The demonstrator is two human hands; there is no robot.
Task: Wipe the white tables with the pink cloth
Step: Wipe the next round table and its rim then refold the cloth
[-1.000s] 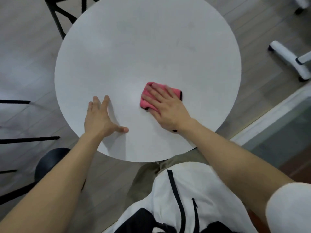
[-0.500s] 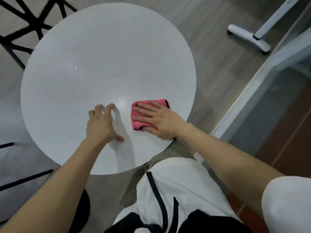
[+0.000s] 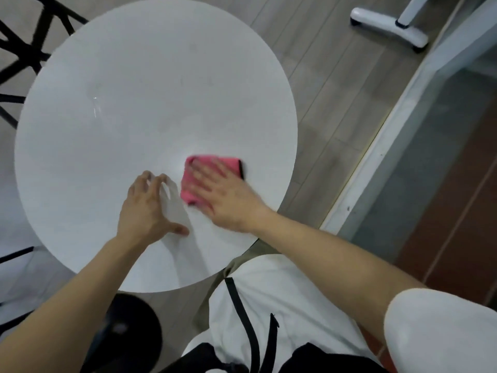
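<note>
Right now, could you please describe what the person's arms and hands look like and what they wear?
The left hand and the right hand are bare, with no glove or watch showing. Both forearms are uncovered. A short white sleeve covers the right upper arm; no sleeve shows on the left arm. The fingers are too blurred to rule out rings.

I've got the table [image 3: 134,103] filling left and centre. The cloth [image 3: 228,162] lies on its near-right part, with the right hand [image 3: 228,200] flat on top of it. The left hand [image 3: 145,211] rests on the table just left of the cloth. A chair frame [image 3: 27,36] is behind the table at far left, a wheeled foot [image 3: 390,25] on the floor [image 3: 336,90] far right, well apart from the table. A partition base [image 3: 398,125] runs along the right, and a round disc [image 3: 129,332] sits below the table's near edge
</note>
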